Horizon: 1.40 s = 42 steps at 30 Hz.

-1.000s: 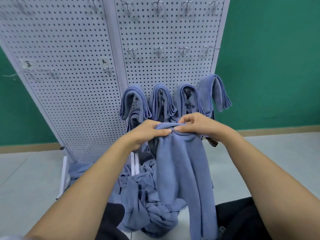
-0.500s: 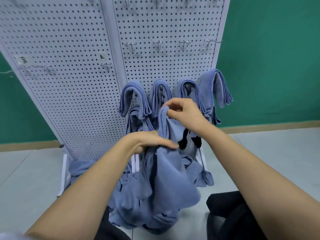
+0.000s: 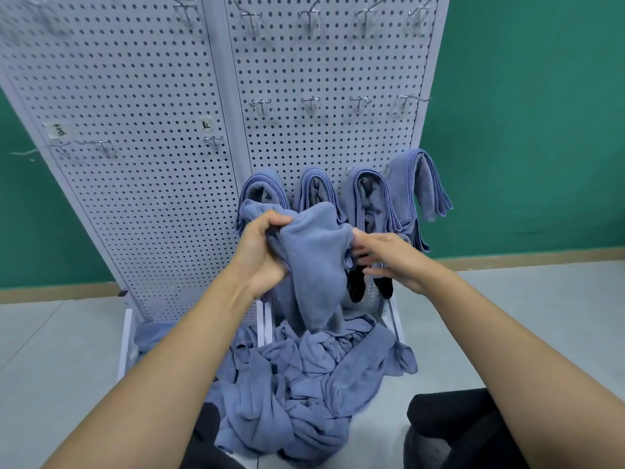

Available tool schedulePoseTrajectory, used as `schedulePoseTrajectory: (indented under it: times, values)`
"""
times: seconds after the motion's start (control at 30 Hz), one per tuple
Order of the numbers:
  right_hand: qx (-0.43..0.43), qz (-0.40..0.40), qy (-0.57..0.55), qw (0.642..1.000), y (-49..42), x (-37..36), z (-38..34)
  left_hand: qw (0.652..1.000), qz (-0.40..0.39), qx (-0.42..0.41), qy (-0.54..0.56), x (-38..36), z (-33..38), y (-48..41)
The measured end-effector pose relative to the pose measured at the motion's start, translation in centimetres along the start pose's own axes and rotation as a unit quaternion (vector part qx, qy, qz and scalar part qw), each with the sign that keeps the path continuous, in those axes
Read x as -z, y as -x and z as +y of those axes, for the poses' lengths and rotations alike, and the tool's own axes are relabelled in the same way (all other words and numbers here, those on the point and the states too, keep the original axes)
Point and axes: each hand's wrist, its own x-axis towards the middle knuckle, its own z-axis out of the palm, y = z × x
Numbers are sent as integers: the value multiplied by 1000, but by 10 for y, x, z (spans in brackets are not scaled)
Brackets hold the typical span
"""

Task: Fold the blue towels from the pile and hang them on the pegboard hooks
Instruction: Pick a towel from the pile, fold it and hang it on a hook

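I hold a folded blue towel (image 3: pixel 314 262) up in front of the white pegboard (image 3: pixel 142 164). My left hand (image 3: pixel 262 255) grips its left side with curled fingers. On the towel's right edge, my right hand (image 3: pixel 389 258) has its fingers stretched out against the cloth. Several folded blue towels (image 3: pixel 419 187) hang in a row on the lowest hooks, just behind my hands. A crumpled pile of blue towels (image 3: pixel 304 384) lies on the floor below, at the foot of the board.
Bare metal hooks (image 3: pixel 311 103) sit in rows higher up on the pegboard, more on the left panel (image 3: pixel 213 140). A green wall (image 3: pixel 541 130) stands behind. Grey floor lies on both sides. My dark-clothed knees (image 3: pixel 449 424) flank the pile.
The long hanging towel has been doubled over into a shorter bundle. My left hand rose and closed on its left side; my right hand dropped from the top to its right edge.
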Motion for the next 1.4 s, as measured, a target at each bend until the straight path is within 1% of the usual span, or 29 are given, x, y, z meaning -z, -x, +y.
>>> schedulePoseTrajectory:
  times: [0.1,0.17,0.3,0.4,0.5,0.6,0.67,0.7,0.8,0.83,0.9,0.93,0.97,1.0,1.03,1.1,1.17,1.27,1.4]
  values:
    - [-8,-62,-48,997,0,-3,2,1000,-11,-6,14,-4,0,2]
    - [6,-70,-95,993,0,-6,-1,1000,-4,-8,13,-5,0,3]
    - [45,-19,-199,979,-3,-7,-8,999,24,-18,-36,-1,7,3]
    - [82,50,-245,965,-5,2,-12,988,101,13,-117,14,10,-3]
    - [107,97,-247,958,-4,16,-13,960,180,29,-211,34,9,-10]
    - [112,101,-223,963,-3,24,-12,935,219,29,-278,50,6,-11]
    - [124,97,-233,960,-3,27,-11,915,219,50,-337,57,3,-13]
    - [130,93,-236,959,-2,28,-12,898,216,71,-377,60,2,-13]
    - [136,82,-234,959,1,29,-16,824,184,143,-516,60,-2,-9]
    - [138,82,-235,959,1,30,-16,806,176,152,-544,61,-3,-9]
    - [144,87,-239,956,2,31,-18,786,162,154,-576,62,-6,-9]
    - [145,93,-241,955,3,31,-19,786,157,154,-579,62,-7,-9]
    - [147,98,-247,953,3,33,-19,794,151,159,-567,62,-6,-8]
    - [149,103,-256,950,3,34,-19,811,150,168,-540,62,-5,-7]
    - [147,108,-270,945,2,36,-19,836,151,177,-497,61,-2,-6]
    - [124,112,-292,942,0,39,-15,896,150,178,-378,62,4,-6]
    - [94,94,-300,945,-1,42,-10,939,142,147,-276,63,10,-9]
    - [74,60,-255,962,-2,44,-3,972,150,70,-168,61,14,-11]
    - [20,47,-206,977,0,41,-2,985,163,-7,-52,60,22,-10]
